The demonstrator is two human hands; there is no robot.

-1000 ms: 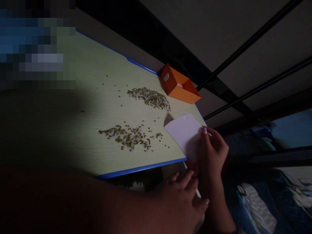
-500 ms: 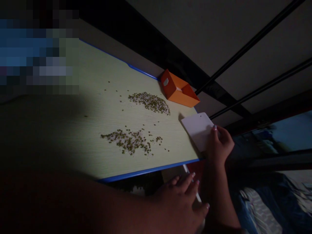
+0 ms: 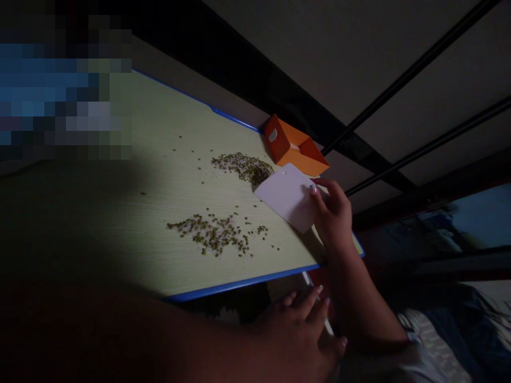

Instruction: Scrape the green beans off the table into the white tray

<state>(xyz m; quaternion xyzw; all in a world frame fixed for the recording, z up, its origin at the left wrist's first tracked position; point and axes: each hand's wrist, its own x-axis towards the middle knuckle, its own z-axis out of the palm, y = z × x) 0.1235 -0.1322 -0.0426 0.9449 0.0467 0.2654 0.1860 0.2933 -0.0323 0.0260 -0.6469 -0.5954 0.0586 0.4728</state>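
My right hand [image 3: 333, 210] pinches a thin white card [image 3: 285, 197] with a small hole near one corner, thumb on its upper face. The card's leading edge meets the right end of the farther pile of small green beans [image 3: 243, 165], which look like mung beans; some whitish bits lie among them. A second, looser pile of beans [image 3: 215, 234] is spread nearer the blue table edge. Below that edge, my left hand [image 3: 303, 324] is held open, back up and fingers apart, beside a white-edged thing [image 3: 328, 325] I cannot make out.
An orange open box [image 3: 299, 149] stands at the table's far edge, by the wall. Stray beans dot the pale table [image 3: 159, 117]. Dark bars [image 3: 399, 80] cross the wall. A blurred-out patch covers the upper left. Fabric [image 3: 435, 335] lies at lower right.
My right hand has moved left with the white card, from the table's right end to the farther bean pile. Beans at that pile's right end are bunched tighter. My left hand has hardly moved.
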